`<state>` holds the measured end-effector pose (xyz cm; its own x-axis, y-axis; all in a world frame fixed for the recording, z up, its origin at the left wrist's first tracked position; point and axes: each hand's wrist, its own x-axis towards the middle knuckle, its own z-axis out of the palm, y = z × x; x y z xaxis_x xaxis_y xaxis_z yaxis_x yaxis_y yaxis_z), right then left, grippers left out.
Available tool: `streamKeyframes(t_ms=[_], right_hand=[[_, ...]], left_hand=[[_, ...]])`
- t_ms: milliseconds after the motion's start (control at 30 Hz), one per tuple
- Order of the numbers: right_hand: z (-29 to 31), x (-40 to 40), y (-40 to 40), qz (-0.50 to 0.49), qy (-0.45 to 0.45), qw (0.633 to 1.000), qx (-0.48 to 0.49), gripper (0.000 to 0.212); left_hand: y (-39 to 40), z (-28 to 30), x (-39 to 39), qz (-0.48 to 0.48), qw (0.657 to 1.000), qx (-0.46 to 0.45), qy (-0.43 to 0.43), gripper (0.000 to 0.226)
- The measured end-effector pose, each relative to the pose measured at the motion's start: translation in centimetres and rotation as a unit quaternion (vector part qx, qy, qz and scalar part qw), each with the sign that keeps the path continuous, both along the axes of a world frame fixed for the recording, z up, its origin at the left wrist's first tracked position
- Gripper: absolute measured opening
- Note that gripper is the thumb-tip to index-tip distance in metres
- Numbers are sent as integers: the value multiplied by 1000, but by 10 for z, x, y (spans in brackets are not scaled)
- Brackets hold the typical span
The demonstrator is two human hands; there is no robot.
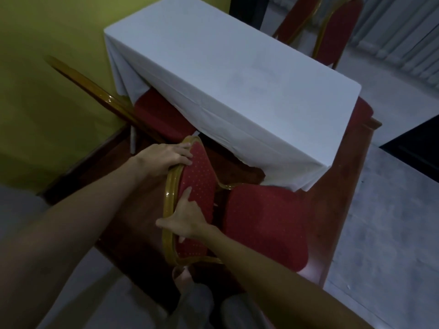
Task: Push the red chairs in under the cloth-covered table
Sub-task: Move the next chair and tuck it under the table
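Nearest to us, our right hand (187,220) grips the lower side of the gold frame of a red chair (266,224), fingers wrapped over its dotted backrest, while our left hand (166,157) clamps the upper side of the same backrest, the two hands apart. The chair's seat meets the hanging edge of the white cloth on the table (225,74), beside a second red chair (161,117) already partly under it. Beyond the table's far corner stands a third chair (337,29).

Both forearms bare, no sleeves, no watch or rings on left hand (166,157) or right hand (187,222). Below them, grey trousers (197,302).
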<state>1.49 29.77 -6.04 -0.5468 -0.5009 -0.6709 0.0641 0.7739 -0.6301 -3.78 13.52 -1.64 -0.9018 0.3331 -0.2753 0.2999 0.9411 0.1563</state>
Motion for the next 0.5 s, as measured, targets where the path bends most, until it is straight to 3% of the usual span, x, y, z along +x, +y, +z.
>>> streamKeyframes(t_ms=[233, 500], right_hand=[[0, 24, -83, 39, -13, 999, -15, 130], [10, 51, -118, 180, -15, 983, 2, 129]], left_hand=[[-105, -23, 39, 46, 997, 43, 52, 48], [-158, -35, 115, 111, 982, 97, 121, 56]])
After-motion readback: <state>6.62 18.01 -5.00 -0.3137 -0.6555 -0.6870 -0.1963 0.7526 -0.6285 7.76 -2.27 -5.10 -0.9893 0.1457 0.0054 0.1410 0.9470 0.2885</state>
